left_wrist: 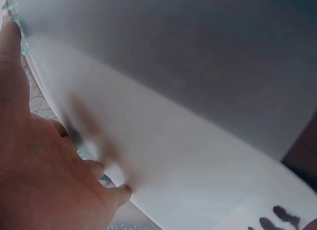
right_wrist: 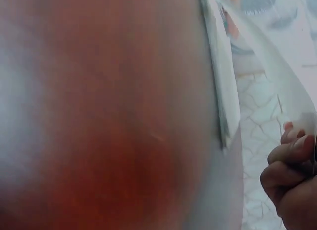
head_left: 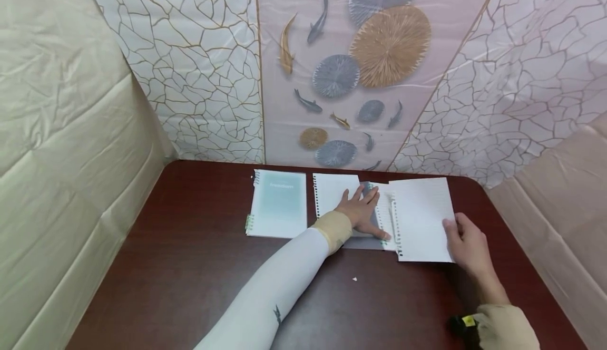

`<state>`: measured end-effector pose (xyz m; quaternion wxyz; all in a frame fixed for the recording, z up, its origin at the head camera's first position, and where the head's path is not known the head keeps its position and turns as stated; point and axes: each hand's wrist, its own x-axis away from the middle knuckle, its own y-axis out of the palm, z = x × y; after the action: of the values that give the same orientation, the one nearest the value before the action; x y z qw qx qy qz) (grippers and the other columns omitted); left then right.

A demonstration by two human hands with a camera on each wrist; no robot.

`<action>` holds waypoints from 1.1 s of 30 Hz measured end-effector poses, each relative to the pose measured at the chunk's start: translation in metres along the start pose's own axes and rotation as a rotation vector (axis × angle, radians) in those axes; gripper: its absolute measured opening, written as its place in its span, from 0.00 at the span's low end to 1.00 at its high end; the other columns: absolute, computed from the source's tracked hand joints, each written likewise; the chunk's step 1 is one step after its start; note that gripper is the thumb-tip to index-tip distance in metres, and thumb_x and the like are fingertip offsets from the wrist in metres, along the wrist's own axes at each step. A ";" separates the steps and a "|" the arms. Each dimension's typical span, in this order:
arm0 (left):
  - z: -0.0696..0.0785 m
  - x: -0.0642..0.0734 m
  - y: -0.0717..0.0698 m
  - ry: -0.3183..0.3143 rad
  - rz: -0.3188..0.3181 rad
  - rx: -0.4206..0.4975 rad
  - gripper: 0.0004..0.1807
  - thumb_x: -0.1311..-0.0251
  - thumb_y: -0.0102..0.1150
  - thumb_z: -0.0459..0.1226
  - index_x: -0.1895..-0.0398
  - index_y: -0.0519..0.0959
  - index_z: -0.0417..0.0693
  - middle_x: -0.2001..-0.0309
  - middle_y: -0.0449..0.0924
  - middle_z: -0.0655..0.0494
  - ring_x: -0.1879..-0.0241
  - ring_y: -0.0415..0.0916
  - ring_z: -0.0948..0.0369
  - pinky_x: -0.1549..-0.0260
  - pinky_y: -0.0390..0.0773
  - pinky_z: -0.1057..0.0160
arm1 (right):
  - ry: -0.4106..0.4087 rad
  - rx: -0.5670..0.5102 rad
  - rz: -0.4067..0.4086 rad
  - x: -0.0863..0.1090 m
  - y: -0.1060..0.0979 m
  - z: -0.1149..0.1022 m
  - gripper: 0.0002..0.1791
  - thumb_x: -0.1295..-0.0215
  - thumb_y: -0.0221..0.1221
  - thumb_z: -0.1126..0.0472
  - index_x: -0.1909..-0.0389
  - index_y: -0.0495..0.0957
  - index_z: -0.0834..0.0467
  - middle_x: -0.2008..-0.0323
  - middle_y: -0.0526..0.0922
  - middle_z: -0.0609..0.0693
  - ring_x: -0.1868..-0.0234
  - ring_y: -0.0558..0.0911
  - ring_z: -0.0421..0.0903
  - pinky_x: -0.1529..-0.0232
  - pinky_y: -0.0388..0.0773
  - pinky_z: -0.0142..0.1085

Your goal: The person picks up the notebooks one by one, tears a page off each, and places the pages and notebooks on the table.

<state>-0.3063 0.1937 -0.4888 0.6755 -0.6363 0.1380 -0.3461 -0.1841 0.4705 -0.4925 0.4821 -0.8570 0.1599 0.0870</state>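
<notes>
In the head view my left hand [head_left: 361, 214] lies with spread fingers across an opened ring notebook [head_left: 362, 243], which has a grey translucent cover and green rings. My right hand [head_left: 470, 243] pinches the right edge of a white ruled sheet [head_left: 422, 218] with punched holes down its left side. The sheet overlaps the notebook's right part. In the right wrist view, curled fingers and thumb hold the paper [right_wrist: 282, 67], which bends upward. The left wrist view shows fingers along the ring side of the pages [left_wrist: 163, 141]. Another white page [head_left: 334, 189] with holes is partly hidden behind my left hand.
A notebook with a pale teal cover [head_left: 280, 202] lies to the left, with rings on its left side. A small white scrap [head_left: 354, 279] sits on the dark red-brown table [head_left: 189, 265]. Patterned cloth [head_left: 213, 76] hangs behind the table and plain cloth at the sides.
</notes>
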 end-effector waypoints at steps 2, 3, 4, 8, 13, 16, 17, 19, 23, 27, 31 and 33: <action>0.000 -0.003 0.003 -0.011 -0.006 -0.014 0.69 0.46 0.51 0.83 0.11 0.36 0.61 0.13 0.26 0.68 0.15 0.27 0.55 0.19 0.41 0.42 | 0.025 -0.002 -0.022 -0.009 -0.006 0.005 0.18 0.15 0.48 0.50 0.54 0.75 0.63 0.76 0.76 0.54 0.76 0.73 0.47 0.76 0.68 0.37; 0.000 -0.006 0.004 -0.023 -0.016 -0.017 0.68 0.46 0.50 0.83 0.12 0.35 0.63 0.14 0.25 0.70 0.15 0.26 0.56 0.19 0.40 0.43 | 0.035 -0.003 -0.032 -0.014 -0.009 0.009 0.19 0.15 0.48 0.50 0.53 0.76 0.63 0.74 0.78 0.55 0.76 0.74 0.47 0.76 0.69 0.37; 0.001 -0.008 0.006 -0.032 -0.023 -0.027 0.69 0.47 0.50 0.83 0.12 0.34 0.64 0.14 0.24 0.71 0.15 0.25 0.56 0.19 0.40 0.43 | 0.043 0.002 -0.043 -0.020 -0.012 0.014 0.20 0.14 0.47 0.49 0.52 0.76 0.63 0.73 0.79 0.56 0.75 0.74 0.47 0.76 0.70 0.37; 0.001 -0.001 0.002 -0.024 -0.010 -0.007 0.68 0.46 0.51 0.82 0.12 0.35 0.64 0.14 0.24 0.71 0.15 0.25 0.56 0.19 0.40 0.44 | 0.038 0.037 -0.088 -0.039 -0.026 0.041 0.21 0.14 0.47 0.49 0.51 0.75 0.65 0.71 0.81 0.56 0.74 0.75 0.47 0.75 0.71 0.38; 0.001 0.004 -0.001 -0.006 0.016 0.023 0.67 0.45 0.53 0.81 0.11 0.40 0.60 0.13 0.29 0.67 0.14 0.29 0.54 0.19 0.42 0.43 | -0.008 0.066 -0.144 -0.050 -0.042 0.081 0.17 0.15 0.48 0.55 0.56 0.73 0.67 0.74 0.75 0.53 0.75 0.72 0.46 0.75 0.68 0.38; 0.000 -0.007 0.005 -0.022 -0.010 0.020 0.69 0.47 0.52 0.82 0.12 0.36 0.62 0.14 0.25 0.69 0.15 0.25 0.56 0.19 0.39 0.44 | -0.020 0.087 -0.147 -0.051 -0.047 0.101 0.16 0.16 0.49 0.57 0.59 0.74 0.66 0.75 0.75 0.53 0.74 0.72 0.48 0.75 0.68 0.39; -0.001 -0.012 0.008 -0.032 -0.026 0.015 0.69 0.47 0.51 0.83 0.12 0.33 0.64 0.14 0.22 0.71 0.15 0.23 0.57 0.19 0.37 0.44 | -0.031 0.105 -0.143 -0.051 -0.047 0.107 0.15 0.17 0.50 0.57 0.59 0.74 0.67 0.75 0.75 0.54 0.74 0.74 0.51 0.74 0.68 0.41; -0.002 -0.023 0.014 -0.042 -0.057 0.016 0.71 0.49 0.50 0.84 0.13 0.29 0.66 0.16 0.17 0.73 0.16 0.18 0.58 0.19 0.33 0.45 | -0.044 0.155 -0.149 -0.050 -0.046 0.116 0.14 0.18 0.52 0.58 0.58 0.74 0.67 0.74 0.77 0.59 0.72 0.76 0.59 0.72 0.71 0.47; -0.003 -0.032 0.020 -0.033 -0.075 0.026 0.73 0.52 0.51 0.85 0.14 0.27 0.65 0.17 0.13 0.73 0.17 0.14 0.57 0.20 0.30 0.44 | -0.046 0.285 -0.193 -0.046 -0.043 0.124 0.15 0.18 0.52 0.58 0.52 0.72 0.68 0.63 0.80 0.75 0.63 0.77 0.78 0.67 0.72 0.63; -0.003 -0.028 0.016 -0.031 -0.067 0.026 0.73 0.51 0.50 0.85 0.13 0.28 0.65 0.16 0.15 0.73 0.17 0.15 0.57 0.20 0.31 0.43 | 0.015 0.370 -0.258 -0.045 -0.042 0.119 0.16 0.18 0.52 0.56 0.49 0.69 0.69 0.57 0.77 0.80 0.59 0.77 0.80 0.66 0.72 0.67; -0.002 -0.017 0.010 -0.031 -0.032 0.025 0.71 0.50 0.52 0.84 0.12 0.32 0.65 0.15 0.20 0.73 0.15 0.21 0.57 0.19 0.36 0.43 | 0.079 0.419 -0.279 -0.047 -0.042 0.113 0.19 0.18 0.52 0.54 0.51 0.68 0.69 0.58 0.77 0.80 0.61 0.77 0.78 0.70 0.72 0.66; -0.002 -0.017 0.011 -0.042 -0.020 0.013 0.70 0.50 0.52 0.84 0.12 0.33 0.66 0.15 0.22 0.74 0.15 0.22 0.57 0.19 0.38 0.44 | 0.107 0.431 -0.276 -0.048 -0.042 0.112 0.22 0.18 0.52 0.51 0.52 0.68 0.70 0.59 0.77 0.80 0.62 0.78 0.78 0.71 0.72 0.65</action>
<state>-0.3170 0.2026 -0.5040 0.6789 -0.6404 0.1152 -0.3401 -0.2133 0.5955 -0.5026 0.6517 -0.7516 0.0816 -0.0608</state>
